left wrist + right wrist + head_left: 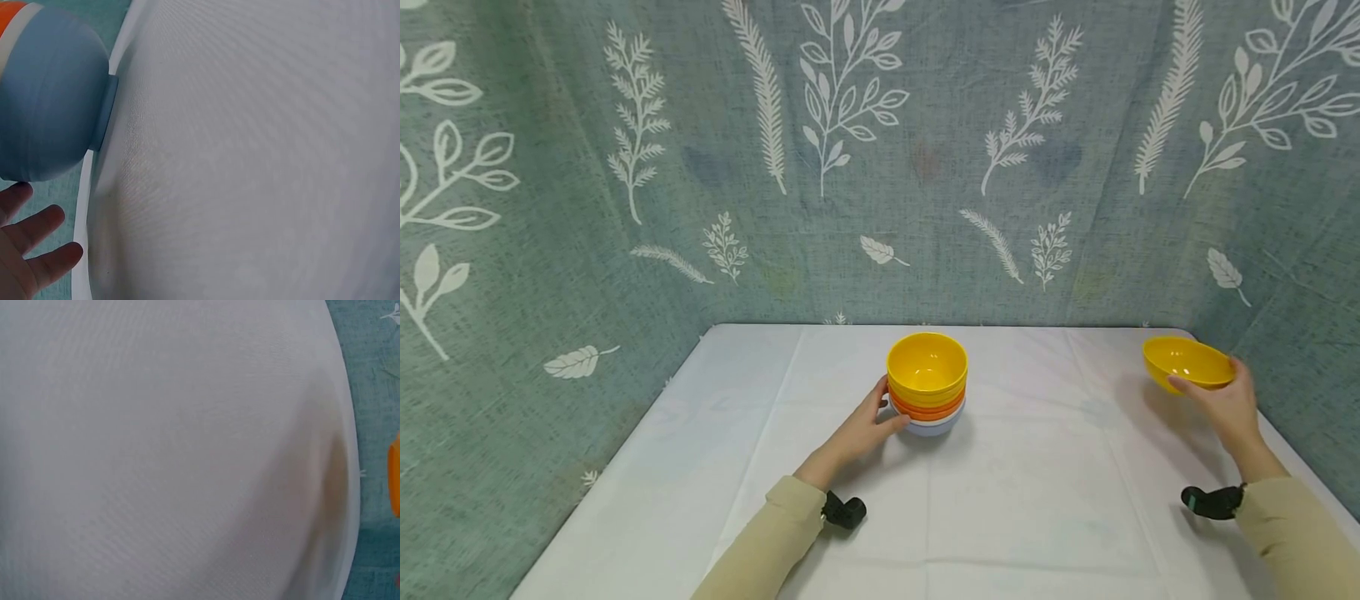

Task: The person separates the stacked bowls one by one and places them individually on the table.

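Observation:
A stack of nested bowls [927,367] stands on the white-covered table, yellow on top, orange below, with a white rim and a pale blue bowl [53,94] at the bottom. Around the stack's left side, my left hand [857,429] holds it, thumb at the front and fingers behind. Three spread fingertips [53,259] show beside the blue bowl in the left wrist view. Far to the right, my right hand [1228,408] grips a separate yellow bowl [1180,358] by its right side, raised above the table and slightly tilted. Only a sliver of yellow-orange shows in the right wrist view.
The white cloth [1037,500] covers the table up to its back edge. Green leaf-patterned fabric [925,208] hangs behind and along both sides. Each wrist wears a small black camera [846,511]. A shadow falls below the raised bowl.

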`<action>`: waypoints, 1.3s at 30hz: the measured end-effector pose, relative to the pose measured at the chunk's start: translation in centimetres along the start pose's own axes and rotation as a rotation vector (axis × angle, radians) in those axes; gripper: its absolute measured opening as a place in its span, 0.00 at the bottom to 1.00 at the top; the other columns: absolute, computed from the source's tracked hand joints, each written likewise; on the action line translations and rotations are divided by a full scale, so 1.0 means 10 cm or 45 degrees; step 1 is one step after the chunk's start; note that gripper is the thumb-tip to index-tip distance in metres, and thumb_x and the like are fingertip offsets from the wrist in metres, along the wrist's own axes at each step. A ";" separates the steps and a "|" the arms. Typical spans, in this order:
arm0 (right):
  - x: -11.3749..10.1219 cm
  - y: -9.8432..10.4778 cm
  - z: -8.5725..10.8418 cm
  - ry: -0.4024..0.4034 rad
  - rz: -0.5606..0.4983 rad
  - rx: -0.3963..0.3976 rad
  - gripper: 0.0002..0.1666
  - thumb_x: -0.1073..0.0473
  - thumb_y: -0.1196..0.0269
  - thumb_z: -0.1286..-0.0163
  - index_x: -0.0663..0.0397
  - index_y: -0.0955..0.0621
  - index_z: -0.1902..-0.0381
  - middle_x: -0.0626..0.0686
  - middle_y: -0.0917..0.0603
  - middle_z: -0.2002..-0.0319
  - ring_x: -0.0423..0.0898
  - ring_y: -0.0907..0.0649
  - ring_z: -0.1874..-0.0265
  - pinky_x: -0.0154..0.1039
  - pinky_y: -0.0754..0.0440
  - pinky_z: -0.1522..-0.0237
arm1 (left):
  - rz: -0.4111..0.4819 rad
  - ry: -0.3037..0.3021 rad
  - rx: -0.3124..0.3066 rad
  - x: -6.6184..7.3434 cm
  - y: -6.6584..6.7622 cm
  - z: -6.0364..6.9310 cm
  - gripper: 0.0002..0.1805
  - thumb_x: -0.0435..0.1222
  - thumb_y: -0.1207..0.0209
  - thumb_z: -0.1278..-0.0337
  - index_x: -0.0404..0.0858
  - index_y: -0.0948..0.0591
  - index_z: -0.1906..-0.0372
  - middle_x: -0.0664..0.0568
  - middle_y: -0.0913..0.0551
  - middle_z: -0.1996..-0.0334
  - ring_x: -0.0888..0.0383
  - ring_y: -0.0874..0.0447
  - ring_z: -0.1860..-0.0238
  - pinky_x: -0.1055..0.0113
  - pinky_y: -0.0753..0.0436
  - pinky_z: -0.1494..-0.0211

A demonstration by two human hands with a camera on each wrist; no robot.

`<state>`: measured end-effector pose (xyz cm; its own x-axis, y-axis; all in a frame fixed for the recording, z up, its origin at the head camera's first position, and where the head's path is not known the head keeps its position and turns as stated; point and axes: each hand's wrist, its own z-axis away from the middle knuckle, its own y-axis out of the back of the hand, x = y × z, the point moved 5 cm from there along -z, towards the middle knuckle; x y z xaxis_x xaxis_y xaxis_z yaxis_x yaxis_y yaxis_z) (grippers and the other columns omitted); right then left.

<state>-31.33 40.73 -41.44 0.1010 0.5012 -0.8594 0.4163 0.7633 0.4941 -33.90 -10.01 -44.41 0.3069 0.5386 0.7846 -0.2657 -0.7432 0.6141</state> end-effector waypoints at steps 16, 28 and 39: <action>0.13 -0.12 -0.02 0.026 0.009 -0.088 0.59 0.45 0.40 0.38 0.71 0.65 0.32 0.76 0.57 0.34 0.73 0.47 0.39 0.64 0.51 0.37 | -0.004 0.023 -0.013 -0.03 0.00 0.01 0.49 0.61 0.47 0.47 0.50 0.58 0.28 0.49 0.47 0.30 0.46 0.40 0.35 0.45 0.39 0.36; 0.23 -0.16 0.00 -0.009 0.033 -0.129 0.59 0.47 0.41 0.37 0.71 0.67 0.33 0.77 0.60 0.34 0.73 0.50 0.38 0.64 0.54 0.36 | -0.014 0.026 -0.024 -0.01 0.01 0.01 0.48 0.61 0.48 0.46 0.50 0.58 0.28 0.48 0.47 0.30 0.46 0.40 0.35 0.46 0.38 0.35; 0.36 -0.15 -0.02 -0.049 0.000 -0.201 0.62 0.46 0.41 0.37 0.67 0.72 0.33 0.75 0.67 0.34 0.73 0.56 0.36 0.65 0.58 0.37 | 0.025 0.042 -0.023 0.02 0.01 0.00 0.47 0.60 0.49 0.45 0.52 0.58 0.28 0.50 0.49 0.29 0.47 0.40 0.35 0.46 0.39 0.35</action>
<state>-31.78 41.45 -45.23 0.1373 0.4876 -0.8622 0.2697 0.8191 0.5062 -33.82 -9.98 -44.18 0.2715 0.5367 0.7989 -0.2880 -0.7467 0.5996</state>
